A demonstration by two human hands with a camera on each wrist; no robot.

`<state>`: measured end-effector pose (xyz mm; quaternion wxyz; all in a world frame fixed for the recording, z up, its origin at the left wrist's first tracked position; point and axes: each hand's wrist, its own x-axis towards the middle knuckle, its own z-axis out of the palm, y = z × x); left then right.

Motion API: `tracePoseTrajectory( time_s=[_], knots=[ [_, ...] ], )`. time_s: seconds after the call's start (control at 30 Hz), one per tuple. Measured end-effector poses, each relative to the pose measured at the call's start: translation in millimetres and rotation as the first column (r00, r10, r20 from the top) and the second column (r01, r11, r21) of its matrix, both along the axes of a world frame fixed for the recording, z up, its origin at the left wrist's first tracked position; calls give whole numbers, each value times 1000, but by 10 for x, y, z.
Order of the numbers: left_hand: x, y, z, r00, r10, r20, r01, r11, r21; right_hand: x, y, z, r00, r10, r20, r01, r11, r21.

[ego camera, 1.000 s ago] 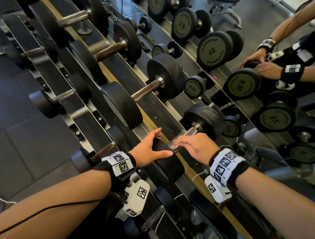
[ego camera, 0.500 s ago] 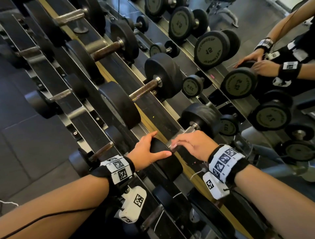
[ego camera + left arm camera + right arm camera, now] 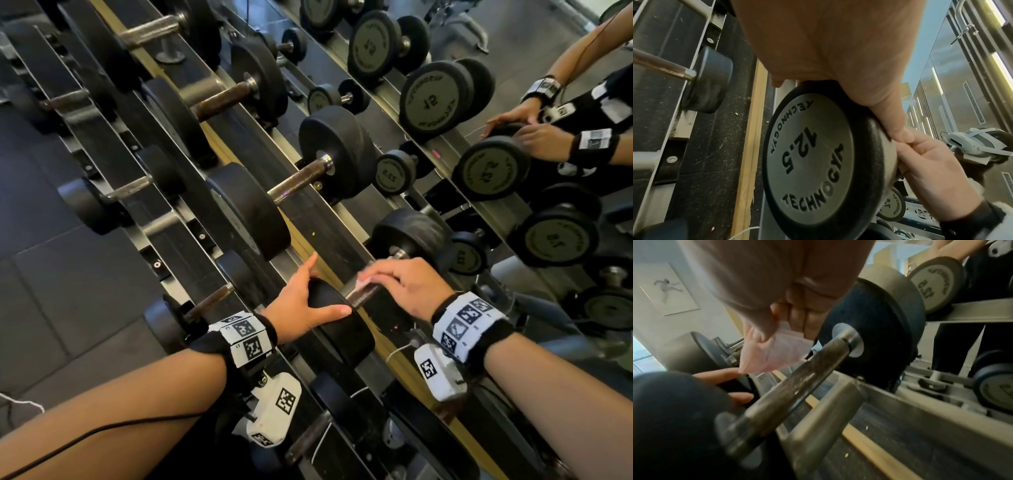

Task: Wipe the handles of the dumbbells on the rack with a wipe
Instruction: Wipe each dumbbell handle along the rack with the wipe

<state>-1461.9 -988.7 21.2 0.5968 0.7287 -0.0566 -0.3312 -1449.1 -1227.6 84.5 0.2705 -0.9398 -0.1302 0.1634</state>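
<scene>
Pale pink wipe (image 3: 774, 352); black dumbbell (image 3: 818, 164) heads with grey end plates; black-and-white checkered wristbands (image 3: 469, 325); dark rack (image 3: 239, 144), yellow strip.

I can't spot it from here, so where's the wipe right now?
The pink wipe is pinched in the right hand, just above the handle of the 12.5 dumbbell, whose near head the left hand steadies.
</scene>
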Motion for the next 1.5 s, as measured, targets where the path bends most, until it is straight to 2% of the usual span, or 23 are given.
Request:
tracePoseTrajectory(
  time_s=[0.07,0.13,0.2,0.23,0.33,0.53,0.7,0.8,0.87,0.97,1.03,1.1,1.13,1.17,1.2,1.3,1.4,1.43,1.5],
  knots=[
    [5,-1,-6,1000,-2,-8,2,1000,-7,148,-5,-1,997,33,64,-26,995,-101],
    [7,2,-7,1000,0,-13,0,1000,-10,269,40,-76,989,146,4,-135,926,-351],
    [2,0,-11,1000,3,-18,-3,1000,-13,299,111,-165,988,126,-88,-154,836,-527],
    [1,-3,-13,1000,3,-18,-3,1000,-15,287,132,-185,992,92,-89,-126,822,-556],
    [-2,1,-8,1000,3,-18,-3,1000,-18,251,123,-243,998,6,-55,-32,871,-491],
    [-10,8,20,1000,-1,-9,1,1000,-9,198,171,-223,990,-58,-127,9,932,-362],
    [11,9,36,1000,-5,-22,5,1000,-17,31,353,-224,989,2,-148,-19,994,-112],
    [11,7,23,1000,-13,-15,12,1000,-11,47,320,-103,955,-55,-291,76,995,64],
    [14,5,10,1000,-19,-6,19,1000,1,100,255,-29,951,-97,-295,146,978,149],
    [26,5,-2,1000,-23,-1,23,1000,6,141,144,19,980,-201,2,199,971,133],
    [28,8,5,1000,-29,4,29,1000,3,133,130,20,975,-183,128,180,983,35],
    [27,9,10,999,-36,9,36,999,9,97,162,-47,997,-25,71,39,981,-192],
    [29,9,12,999,-37,9,37,999,12,62,196,-98,999,36,13,-30,947,-320],
    [29,7,16,999,-37,9,37,999,13,18,233,-130,998,59,-25,-64,911,-406],
    [31,4,20,999,-35,10,34,999,12,-22,260,-138,998,57,-32,-65,902,-427],
    [26,2,26,1000,-24,5,24,1000,5,-121,290,-102,997,52,-51,-66,938,-340],
    [15,1,36,1000,-21,2,21,1000,10,-146,276,6,984,85,-154,-115,973,-201],
    [16,1,38,1000,-21,2,21,1000,15,-124,249,45,981,64,-185,-90,986,-138],
    [25,5,45,999,-30,-10,31,999,16,-69,158,102,976,-61,-208,60,998,-9]
  ],
)
